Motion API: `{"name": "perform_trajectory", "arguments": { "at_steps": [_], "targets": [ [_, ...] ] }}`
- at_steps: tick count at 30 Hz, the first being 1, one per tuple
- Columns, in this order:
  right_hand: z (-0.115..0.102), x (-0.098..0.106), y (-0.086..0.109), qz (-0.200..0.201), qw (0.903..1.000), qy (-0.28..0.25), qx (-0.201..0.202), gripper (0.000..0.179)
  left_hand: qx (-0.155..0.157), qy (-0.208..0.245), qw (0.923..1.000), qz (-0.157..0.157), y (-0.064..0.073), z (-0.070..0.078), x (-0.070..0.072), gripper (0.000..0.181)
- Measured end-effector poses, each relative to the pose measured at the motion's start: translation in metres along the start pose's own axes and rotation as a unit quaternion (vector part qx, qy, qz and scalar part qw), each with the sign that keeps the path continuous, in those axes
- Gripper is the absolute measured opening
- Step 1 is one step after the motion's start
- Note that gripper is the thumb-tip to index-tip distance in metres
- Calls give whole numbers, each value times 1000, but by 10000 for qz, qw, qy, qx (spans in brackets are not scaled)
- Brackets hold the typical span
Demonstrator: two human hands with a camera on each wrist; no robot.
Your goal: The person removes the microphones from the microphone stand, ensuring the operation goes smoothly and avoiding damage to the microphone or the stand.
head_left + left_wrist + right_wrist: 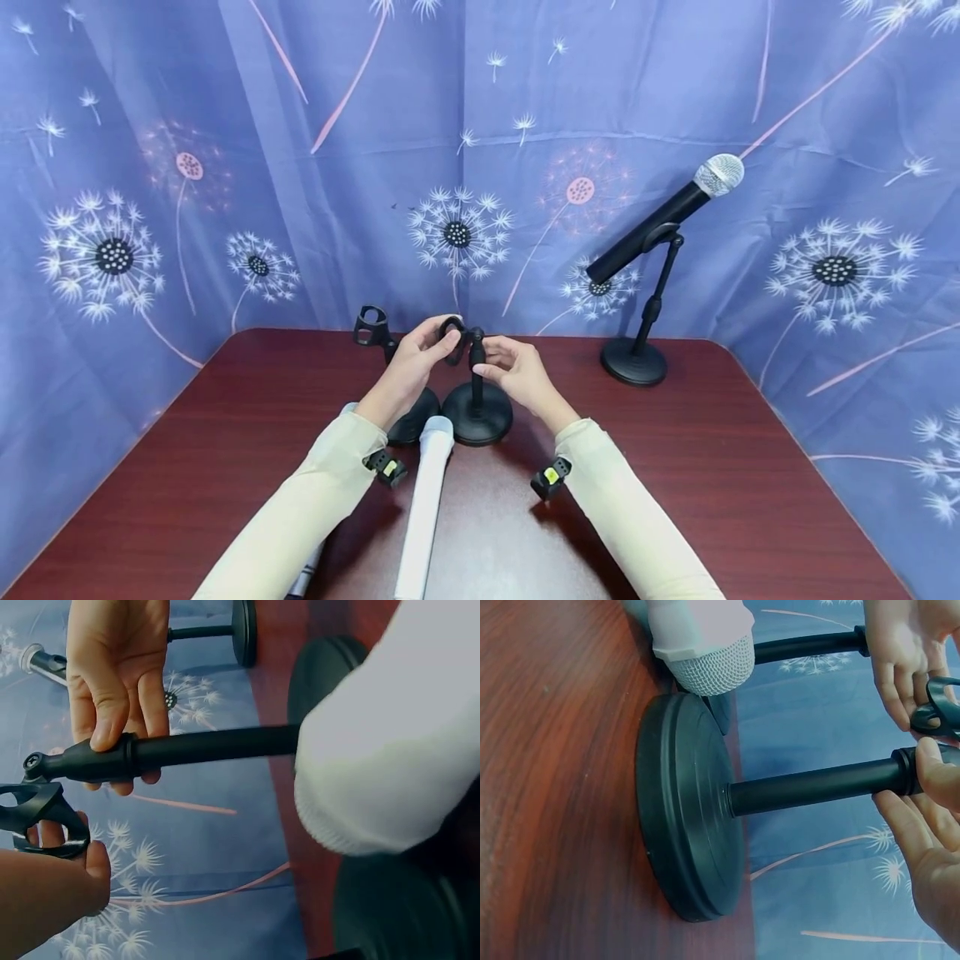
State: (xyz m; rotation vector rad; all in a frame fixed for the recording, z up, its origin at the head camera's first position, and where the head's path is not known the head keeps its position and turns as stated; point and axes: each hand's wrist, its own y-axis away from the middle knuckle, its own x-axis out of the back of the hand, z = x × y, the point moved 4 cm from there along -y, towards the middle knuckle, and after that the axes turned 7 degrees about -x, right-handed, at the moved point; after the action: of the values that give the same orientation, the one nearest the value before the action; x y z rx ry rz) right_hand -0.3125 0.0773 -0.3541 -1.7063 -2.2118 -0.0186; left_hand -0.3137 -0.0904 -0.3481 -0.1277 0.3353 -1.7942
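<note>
Near the middle of the table stands a black desktop microphone stand (pixel 480 421), its round base flat on the wood. My left hand (pixel 405 371) holds the open ring-like microphone clip (pixel 49 799) at its top, fingers behind and thumb in front. My right hand (pixel 525 379) pinches the collar (pixel 112 759) on the upper pole between thumb and fingers. Just left is a second stand with a bare clip (pixel 370 325); my left arm partly covers its pole and base. A white microphone (pixel 426 508) lies in front of the stands, its mesh head toward the bases.
At the back right, a third stand (pixel 634 362) carries a black microphone (pixel 652 229) with a silver head, tilted upward. Another microphone (pixel 306 575) lies mostly hidden beneath my left forearm. A blue dandelion-print curtain (pixel 337 208) hangs behind and beside the red-brown table (pixel 750 500).
</note>
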Motion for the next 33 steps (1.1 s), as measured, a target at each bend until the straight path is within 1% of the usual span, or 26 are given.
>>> {"name": "perform_trajectory", "arguments": {
  "at_steps": [2,5,7,11,13,18,23,27,29,31,33],
  "targets": [
    [-1,1,0,-19,10000,-19,25,34,-58,-154,9999,-53,-3,4,-1,45],
    [-2,2,1,-31,9999,-20,109,34,-48,-333,9994,-31,-9,6,-3,41],
    [2,2,-1,-9,10000,-15,71,35,10,-483,9988,68,-13,7,-6,37],
    [21,1,-11,-18,10000,-75,34,37,168,-612,9971,424,-16,5,-11,25],
    [29,1,-15,3,9999,-96,67,38,117,-676,9962,529,-17,4,-12,20],
    [32,0,-16,49,9998,-80,163,37,-52,-774,9951,616,-17,1,-14,15],
    [29,0,-15,84,9997,-54,239,36,-39,-775,9949,637,-15,4,-15,16],
    [30,0,-15,112,9998,-55,147,37,91,-831,9943,655,-15,5,-15,19],
    [30,-1,-14,86,9999,-33,115,37,195,-834,9943,642,-13,6,-16,24],
    [28,0,-12,32,9998,115,156,38,319,-771,9947,608,-11,7,-16,31],
    [26,1,-9,-69,9986,476,205,36,465,-702,9949,551,-8,7,-17,41]
  ]
}}
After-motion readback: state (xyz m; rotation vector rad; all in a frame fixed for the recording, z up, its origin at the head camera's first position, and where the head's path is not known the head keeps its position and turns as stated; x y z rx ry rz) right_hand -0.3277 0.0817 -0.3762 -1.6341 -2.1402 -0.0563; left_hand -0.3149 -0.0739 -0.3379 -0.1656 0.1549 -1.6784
